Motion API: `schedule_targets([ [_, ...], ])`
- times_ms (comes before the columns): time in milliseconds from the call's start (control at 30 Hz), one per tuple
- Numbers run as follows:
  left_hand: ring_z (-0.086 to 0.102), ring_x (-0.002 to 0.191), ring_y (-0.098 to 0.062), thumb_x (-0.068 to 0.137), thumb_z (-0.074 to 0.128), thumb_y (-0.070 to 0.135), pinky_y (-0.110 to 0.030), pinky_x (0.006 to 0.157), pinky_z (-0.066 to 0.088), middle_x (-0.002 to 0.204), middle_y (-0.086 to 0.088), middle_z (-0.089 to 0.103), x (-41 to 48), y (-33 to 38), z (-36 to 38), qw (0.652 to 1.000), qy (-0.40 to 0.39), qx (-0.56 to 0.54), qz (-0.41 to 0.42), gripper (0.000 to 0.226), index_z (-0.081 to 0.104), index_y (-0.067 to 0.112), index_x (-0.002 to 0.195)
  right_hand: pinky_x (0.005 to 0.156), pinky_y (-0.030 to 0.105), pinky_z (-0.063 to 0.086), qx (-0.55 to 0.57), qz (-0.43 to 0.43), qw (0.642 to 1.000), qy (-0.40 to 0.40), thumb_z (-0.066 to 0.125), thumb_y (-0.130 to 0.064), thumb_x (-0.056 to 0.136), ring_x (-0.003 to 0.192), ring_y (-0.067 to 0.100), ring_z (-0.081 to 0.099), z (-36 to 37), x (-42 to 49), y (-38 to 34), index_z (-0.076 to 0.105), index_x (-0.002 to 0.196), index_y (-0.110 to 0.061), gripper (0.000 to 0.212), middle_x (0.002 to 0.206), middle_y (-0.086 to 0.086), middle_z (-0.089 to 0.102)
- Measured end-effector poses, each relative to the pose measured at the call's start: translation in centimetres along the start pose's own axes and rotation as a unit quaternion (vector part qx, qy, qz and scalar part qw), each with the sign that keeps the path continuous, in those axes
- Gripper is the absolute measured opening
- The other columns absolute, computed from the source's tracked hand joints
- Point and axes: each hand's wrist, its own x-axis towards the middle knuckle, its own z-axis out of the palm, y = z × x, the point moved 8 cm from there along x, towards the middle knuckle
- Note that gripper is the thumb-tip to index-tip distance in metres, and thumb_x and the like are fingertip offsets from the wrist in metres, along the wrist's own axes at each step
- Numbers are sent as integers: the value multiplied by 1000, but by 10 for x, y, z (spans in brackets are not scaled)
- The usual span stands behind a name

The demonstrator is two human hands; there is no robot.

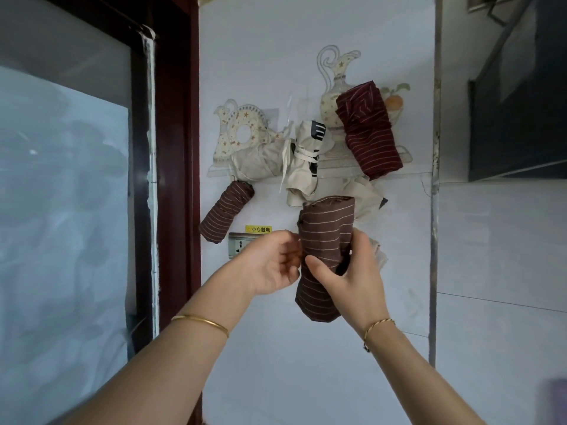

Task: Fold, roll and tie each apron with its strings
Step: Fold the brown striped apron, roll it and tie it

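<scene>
- A rolled brown cotton apron with thin pale stripes (325, 240) stands upright in front of the white tiled wall (306, 363), just below the other aprons hanging there.
- The right hand (348, 279) grips the roll's middle, thumb in front and fingers curled behind.
- The left hand (270, 262) has its fingers curled in at the roll's left edge; blur hides whether they pinch anything.
- A cream rolled apron tied with strings (303, 157) and a dark red striped apron bundle (366, 133) hang above.

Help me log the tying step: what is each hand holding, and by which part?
The right hand grips the rolled brown striped apron around its middle. The left hand pinches at its left edge; string or cloth, cannot tell.
</scene>
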Motion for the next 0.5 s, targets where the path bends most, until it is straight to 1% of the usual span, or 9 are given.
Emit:
schedule_targets([
  [67,44,60,-10,89,52,19,-17,55,36,70,-1,53,-1,-1,-7,1000,-13,-15,-21,18,62,8,79,82,26,48,-10,-18,1000,-3,72,-50,64,98,0,54,8,-1,-6,45,116,-31,62,109,-11,53],
  [133,45,62,-10,88,53,24,-18,58,35,72,-1,54,-1,-1,-14,999,-25,-23,-28,19,63,8,81,82,27,49,-12,-30,999,-9,75,-45,66,98,-3,53,16,-1,-11,44,120,-29,64,111,-10,51],
  [233,49,67,-12,85,54,25,-20,58,38,78,-2,57,0,4,-25,998,-51,-24,-30,19,64,8,83,81,31,50,-24,-56,998,-16,78,-40,67,96,1,54,27,-1,-19,43,120,-27,65,110,-9,51],
  [300,52,72,-14,82,57,22,-21,59,42,83,-4,59,-1,10,-34,997,-66,-22,-23,15,64,9,86,81,30,50,-34,-69,997,-29,76,-47,65,96,1,55,35,-1,-24,41,122,-30,69,111,-9,50],
  [367,55,80,-16,75,62,21,-23,63,44,89,-6,62,-2,16,-44,997,-74,-16,-7,21,64,9,91,80,25,49,-47,-80,995,-43,70,-55,63,95,-1,52,44,-1,-30,40,123,-32,71,110,-11,49],
  [400,55,88,-18,72,64,22,-24,70,45,94,-7,62,-2,19,-49,997,-75,-14,3,27,63,8,95,79,23,48,-52,-85,994,-50,68,-58,61,95,-1,51,49,0,-33,40,122,-32,72,109,-11,49],
  [433,53,96,-21,70,64,22,-26,80,45,102,-10,61,-2,24,-54,997,-73,-12,13,33,62,8,101,78,22,47,-56,-89,993,-56,66,-61,61,96,-1,50,54,1,-37,40,122,-31,73,108,-12,49],
  [467,50,102,-22,71,64,22,-28,92,42,109,-12,59,-1,29,-60,997,-67,-11,22,38,61,8,106,78,22,46,-57,-91,992,-63,66,-63,61,96,0,50,60,2,-41,41,122,-29,74,107,-11,49],
  [500,48,105,-23,74,64,21,-31,100,39,113,-13,57,-1,36,-65,998,-58,-11,34,37,61,8,109,80,24,47,-55,-90,992,-68,68,-63,62,98,2,51,66,6,-45,41,122,-28,74,108,-11,50],
])
